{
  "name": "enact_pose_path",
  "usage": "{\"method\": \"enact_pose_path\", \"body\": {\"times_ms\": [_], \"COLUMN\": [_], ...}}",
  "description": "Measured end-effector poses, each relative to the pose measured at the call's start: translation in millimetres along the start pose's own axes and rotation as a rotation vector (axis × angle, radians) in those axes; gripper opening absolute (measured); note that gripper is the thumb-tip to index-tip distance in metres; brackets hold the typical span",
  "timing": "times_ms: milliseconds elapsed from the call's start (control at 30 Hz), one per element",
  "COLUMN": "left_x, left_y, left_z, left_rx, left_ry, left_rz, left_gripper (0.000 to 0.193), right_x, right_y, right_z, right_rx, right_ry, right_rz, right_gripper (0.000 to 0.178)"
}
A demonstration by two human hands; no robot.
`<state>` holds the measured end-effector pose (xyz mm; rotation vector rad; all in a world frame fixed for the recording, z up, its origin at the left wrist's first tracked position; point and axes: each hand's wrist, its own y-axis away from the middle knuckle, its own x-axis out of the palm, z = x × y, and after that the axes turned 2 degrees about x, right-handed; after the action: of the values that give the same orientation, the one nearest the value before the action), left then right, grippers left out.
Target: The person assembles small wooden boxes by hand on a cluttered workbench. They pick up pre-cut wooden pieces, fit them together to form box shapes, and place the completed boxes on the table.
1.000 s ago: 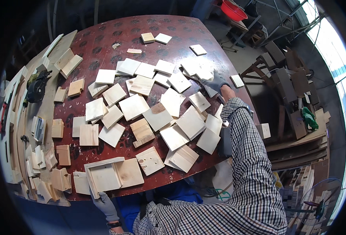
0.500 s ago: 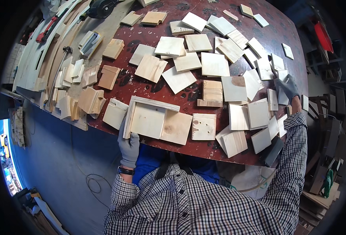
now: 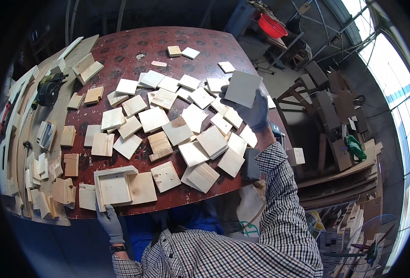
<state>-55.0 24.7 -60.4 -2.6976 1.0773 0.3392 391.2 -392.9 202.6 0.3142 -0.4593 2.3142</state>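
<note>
In my right hand [image 3: 259,116], gloved in grey, a square wooden board [image 3: 243,89] is held up above the right side of the table, its broad face toward me. My left hand [image 3: 110,224], also gloved, grips the near left corner of a wooden frame [image 3: 101,187] with raised strips along its left and far sides. That frame lies at the table's front edge, against a square board [image 3: 143,187] with a knot. Part of the left fingers is hidden behind the frame. Many loose pale boards [image 3: 153,119] spread over the middle of the table.
The dark red table [image 3: 168,39] carries a plank strip on its left with a black power tool [image 3: 49,89], a hammer [image 3: 27,145] and wood offcuts. A dark block [image 3: 251,164] is at the right edge. Beyond stand a red basin [image 3: 272,26] and scrap wood.
My right hand has risen from the boards at the table's right edge, now holding a square board. My left hand stays on the frame. The view has swung to the right.
</note>
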Motion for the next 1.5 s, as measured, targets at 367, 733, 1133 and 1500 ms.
{"method": "enact_pose_path", "body": {"times_ms": [367, 733, 1133, 1500], "left_x": [20.2, 13.6, 14.2, 11.8], "left_y": [-0.3, -6.2, -8.3, -7.4], "left_z": [-37.3, -74.2, -65.1, -74.8], "left_rx": [0.041, 0.139, 0.154, 0.127], "left_ry": [0.156, 0.128, 0.154, 0.181], "left_rz": [0.012, 0.029, 0.053, 0.059], "left_gripper": [0.051, 0.064, 0.067, 0.068], "right_x": [138.5, 273.4, 328.2, 335.7], "right_y": [67.9, 73.9, 35.9, 27.4], "right_z": [19.3, -123.7, -181.2, -195.4], "right_rx": [-0.018, -0.073, -0.249, -0.278], "right_ry": [0.383, 1.526, 1.780, 1.884], "right_rz": [0.046, 0.224, 0.414, 0.471], "right_gripper": [0.090, 0.104, 0.085, 0.081]}}
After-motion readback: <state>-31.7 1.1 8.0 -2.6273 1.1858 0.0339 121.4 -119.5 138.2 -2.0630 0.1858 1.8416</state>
